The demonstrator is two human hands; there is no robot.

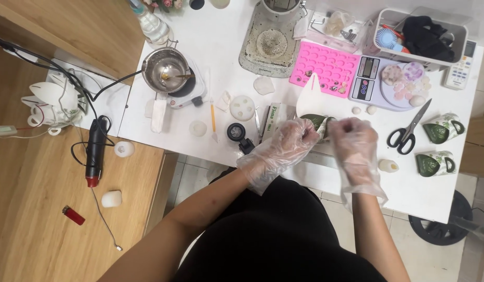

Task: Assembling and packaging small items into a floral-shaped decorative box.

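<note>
both hands wear clear disposable gloves and are raised over the near edge of the white table (226,47). the left hand (294,138) is curled into a fist with knuckles toward the green-patterned mug (321,124); the right hand (354,137) is likewise curled tight, just right of the mug. both press against the mug, which lies between them; what else the fingers pinch cannot be told. a white cone-shaped piece (311,99) stands just behind the mug. black scissors (409,133) lie right of the mug, with two more green mugs (440,146) beyond them. a pink silicone mold (330,65) and a digital scale (372,78) sit behind the mug. a steel pot (166,70) on a small hotplate stands far left of the mug.
</note>
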